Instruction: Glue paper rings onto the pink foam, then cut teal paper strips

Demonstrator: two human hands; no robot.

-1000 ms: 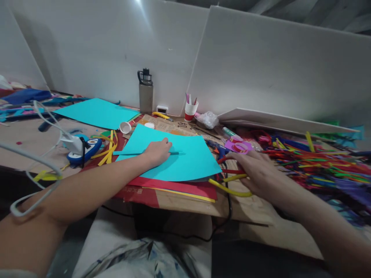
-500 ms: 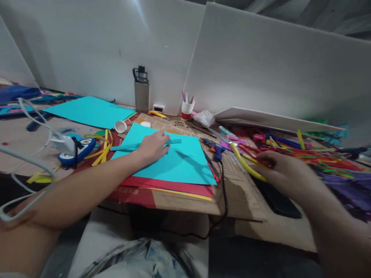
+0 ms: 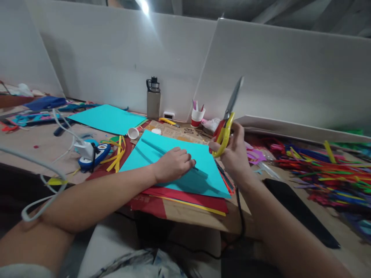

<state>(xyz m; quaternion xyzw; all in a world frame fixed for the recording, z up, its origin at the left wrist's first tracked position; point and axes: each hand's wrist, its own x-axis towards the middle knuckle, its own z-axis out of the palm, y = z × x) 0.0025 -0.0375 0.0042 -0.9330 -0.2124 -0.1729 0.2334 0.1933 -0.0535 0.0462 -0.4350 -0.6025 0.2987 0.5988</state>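
Note:
My left hand (image 3: 174, 165) is closed on a narrow turquoise paper strip (image 3: 202, 173), which sticks out on both sides of the fingers. Below it lies a turquoise sheet (image 3: 162, 187), on top of red and yellow sheets (image 3: 188, 200). My right hand (image 3: 237, 156) grips a pair of scissors (image 3: 227, 122) by its red and yellow handles. The scissors are raised above the table, blades upward and looking closed. A gap separates them from the strip.
A black phone (image 3: 300, 212) and many coloured strips (image 3: 333, 170) lie on the right. Behind stand a bottle (image 3: 153, 101) and a cup of pens (image 3: 197, 116). Another turquoise sheet (image 3: 107, 119), yellow strips (image 3: 118, 157) and a blue-and-white power strip (image 3: 94, 156) with white cables are on the left.
My right hand has moved up and left from beside the phone, lifting the scissors with the blades upward. The strip in my left hand has turned and now slants down to the right.

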